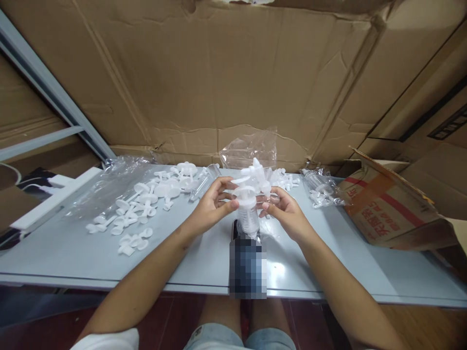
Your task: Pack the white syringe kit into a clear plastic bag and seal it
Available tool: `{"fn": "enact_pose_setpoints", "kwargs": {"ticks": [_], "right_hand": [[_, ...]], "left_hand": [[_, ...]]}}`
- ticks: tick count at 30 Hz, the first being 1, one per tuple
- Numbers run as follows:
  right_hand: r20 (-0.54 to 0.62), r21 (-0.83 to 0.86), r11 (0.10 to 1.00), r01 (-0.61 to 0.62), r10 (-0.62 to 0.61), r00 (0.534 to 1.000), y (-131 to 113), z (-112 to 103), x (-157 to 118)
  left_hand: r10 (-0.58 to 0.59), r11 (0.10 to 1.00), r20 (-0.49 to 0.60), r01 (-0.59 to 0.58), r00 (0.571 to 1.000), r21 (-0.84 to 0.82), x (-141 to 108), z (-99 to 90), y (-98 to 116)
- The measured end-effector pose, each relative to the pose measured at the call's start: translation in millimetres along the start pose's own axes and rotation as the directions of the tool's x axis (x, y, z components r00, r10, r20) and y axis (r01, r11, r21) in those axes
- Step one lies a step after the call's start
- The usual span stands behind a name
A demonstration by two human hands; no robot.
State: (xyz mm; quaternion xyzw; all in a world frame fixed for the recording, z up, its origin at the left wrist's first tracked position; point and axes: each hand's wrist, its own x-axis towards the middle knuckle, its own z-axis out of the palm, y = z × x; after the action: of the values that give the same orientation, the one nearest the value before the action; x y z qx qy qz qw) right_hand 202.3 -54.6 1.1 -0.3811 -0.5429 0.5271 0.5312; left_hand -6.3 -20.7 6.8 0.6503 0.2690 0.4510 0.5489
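Observation:
Both hands meet over the middle of the table around a clear plastic bag (249, 224) that holds white plastic parts (246, 190) and a clear ribbed cylinder. My left hand (215, 203) pinches the bag from the left, thumb in front. From the right, my right hand (283, 210) grips the bag's other side, thumb and fingers bent round it. White discs and stems (170, 187) lie loose to the left. Clear ribbed cylinders (206, 182) rest beside them, behind my left hand. More small white pieces (286, 179) are behind my right hand.
A phone (248, 267), its screen blurred out, lies below the hands. Empty clear bags (113, 182) and a white power strip (54, 199) are at left. A filled bag (323, 187) and an open carton (394, 204) are at right. Cardboard (219, 73) stands behind the table (175, 270).

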Motion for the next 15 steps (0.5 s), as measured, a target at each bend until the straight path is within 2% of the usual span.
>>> {"fn": "enact_pose_setpoints", "kwargs": {"ticks": [2,4,7,10,13,15], "right_hand": [[0.055,0.022,1.0,-0.003,0.002,0.998,2,4,-1],[0.097,0.045,0.999,-0.012,0.007,0.995,4,9,-3],[0.061,-0.009,1.0,0.021,-0.021,0.998,5,10,-5],[-0.055,-0.16,0.978,0.132,-0.142,0.988,1,5,-6],[-0.051,-0.195,0.948,0.251,-0.265,0.963,-6,-4,-7],[-0.035,-0.176,0.939,0.296,-0.306,0.951,-9,-7,-7]], "left_hand": [[-0.068,0.996,0.117,0.075,0.991,-0.053,0,1.3,-3],[-0.092,0.991,0.151,0.106,0.984,-0.081,0,4.9,-6],[-0.039,0.999,0.065,0.038,0.997,0.015,-3,10.7,-8],[0.087,0.966,-0.003,-0.083,0.996,0.243,-9,12.6,-2],[0.195,0.889,-0.038,-0.16,0.98,0.429,-13,11.7,5],[0.208,0.874,-0.085,-0.146,0.974,0.464,-15,11.2,9]]}}
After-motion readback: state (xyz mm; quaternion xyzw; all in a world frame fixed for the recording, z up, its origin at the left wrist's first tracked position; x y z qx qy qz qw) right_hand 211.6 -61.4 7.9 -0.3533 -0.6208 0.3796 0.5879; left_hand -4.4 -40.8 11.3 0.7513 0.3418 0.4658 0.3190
